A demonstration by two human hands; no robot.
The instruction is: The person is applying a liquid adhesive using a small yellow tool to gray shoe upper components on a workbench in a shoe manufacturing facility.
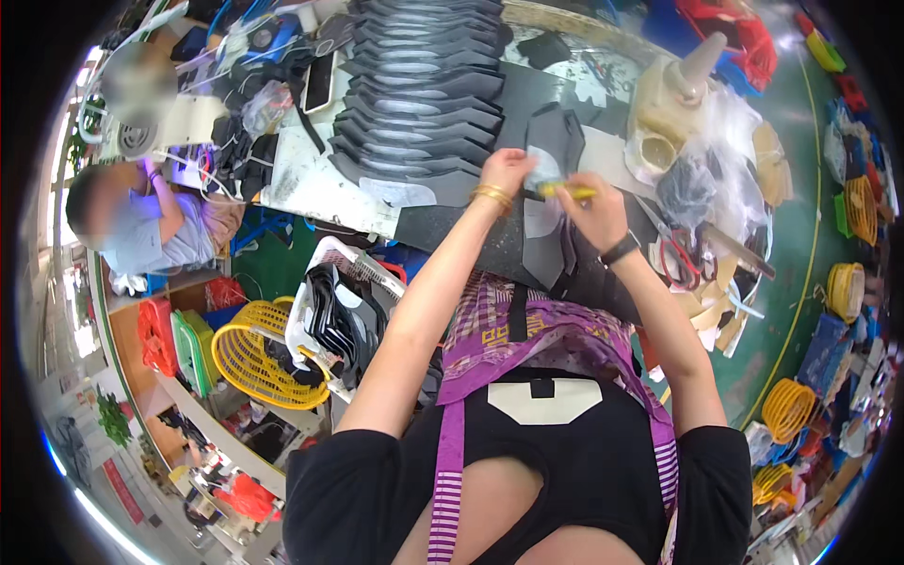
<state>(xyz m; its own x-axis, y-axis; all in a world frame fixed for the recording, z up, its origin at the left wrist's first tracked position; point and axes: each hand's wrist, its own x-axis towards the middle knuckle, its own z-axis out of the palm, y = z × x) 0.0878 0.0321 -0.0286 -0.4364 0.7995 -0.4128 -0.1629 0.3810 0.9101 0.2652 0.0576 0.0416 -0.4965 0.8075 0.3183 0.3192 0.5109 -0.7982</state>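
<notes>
Over the table's near edge, my left hand (pixel 507 173) has its fingers pinched at the edge of a dark grey cut piece (pixel 557 132) with a pale patch. My right hand (pixel 597 213) is closed around a short yellow pen-like tool (pixel 571 190); blur hides its exact kind. The tool's tip is close to the pale patch, but I cannot tell whether it touches. More dark pieces lie below my hands. To the left, a long overlapping row of dark grey cut pieces (pixel 414 118) with pale patches runs away across the table.
Red-handled scissors (pixel 680 262) lie right of my right wrist. Beyond them stand a stained plastic jug (pixel 664 108) and crumpled clear plastic (pixel 725 141). A phone (pixel 319 83) lies far left. A white basket (pixel 330 259) of dark pieces stands left of my body. A co-worker (pixel 155 221) sits at left.
</notes>
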